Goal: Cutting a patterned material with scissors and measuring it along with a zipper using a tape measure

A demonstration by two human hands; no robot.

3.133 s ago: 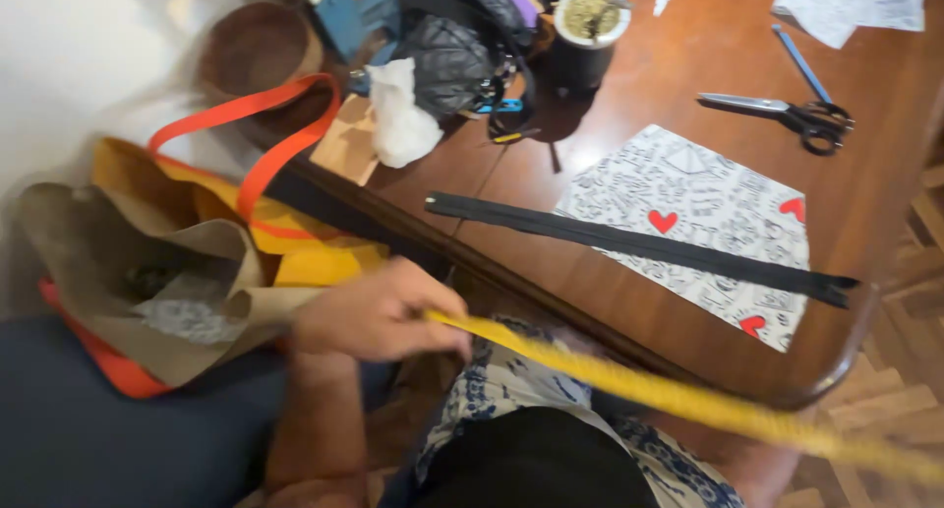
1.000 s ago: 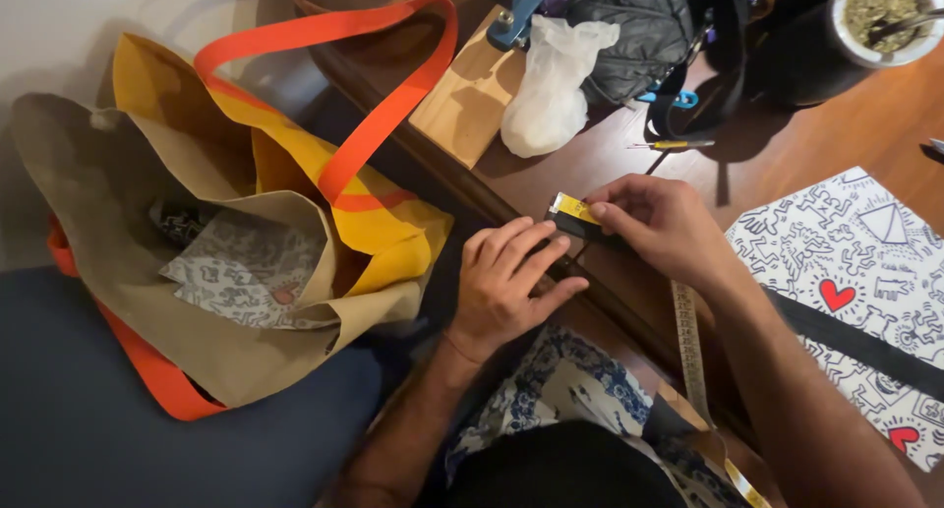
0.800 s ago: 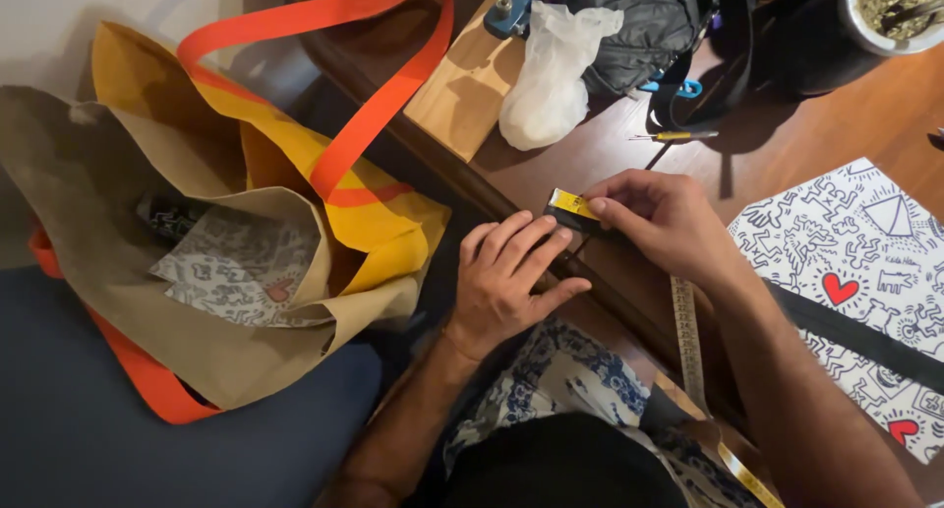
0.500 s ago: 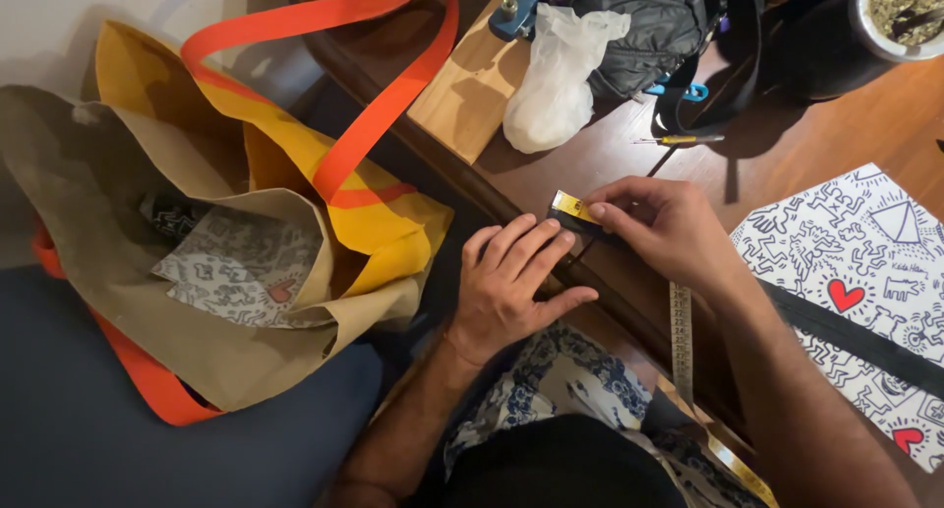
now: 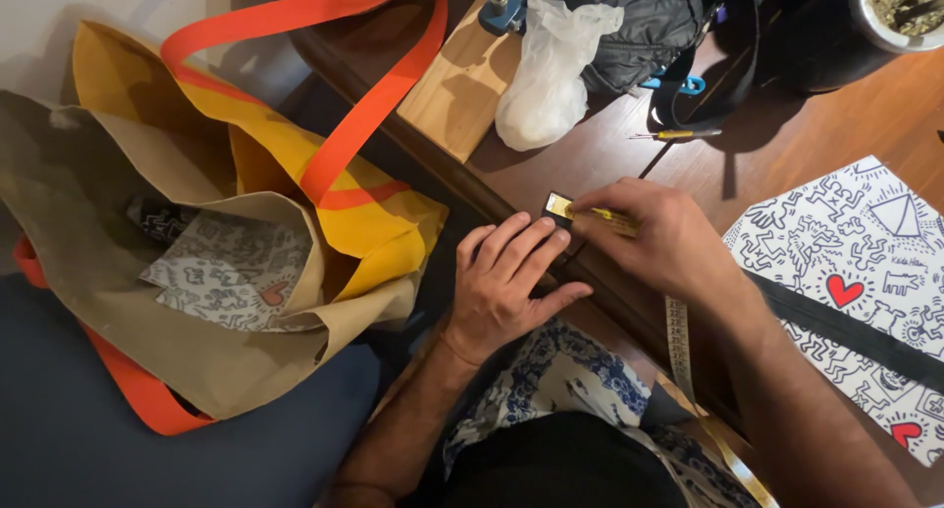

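Pinching the metal-tipped end of a yellow flexible measuring tape (image 5: pixel 588 213) between thumb and fingertips of the right hand (image 5: pixel 657 238), closed on it at the rounded edge of the dark glossy wooden table (image 5: pixel 846 124). Pressing down flat beside it with the left hand (image 5: pixel 508 282), fingers spread and extended, holding nothing, fingertips touching a black woven strap (image 5: pixel 836 321) end at the table edge. Trailing the tape's limp length off the edge and down toward the blue-and-white patterned lap. Lying under the strap farther right: a white fabric panel with black doodle figures and red hearts (image 5: pixel 865 272). Crowding the table behind: a crumpled translucent white plastic bag (image 5: pixel 551 75), a plain light wooden block (image 5: pixel 462 75), a black quilted bag (image 5: pixel 639 21). Slumping at left, open-mouthed, a tan and mustard canvas tote with orange handles (image 5: pixel 197 272).
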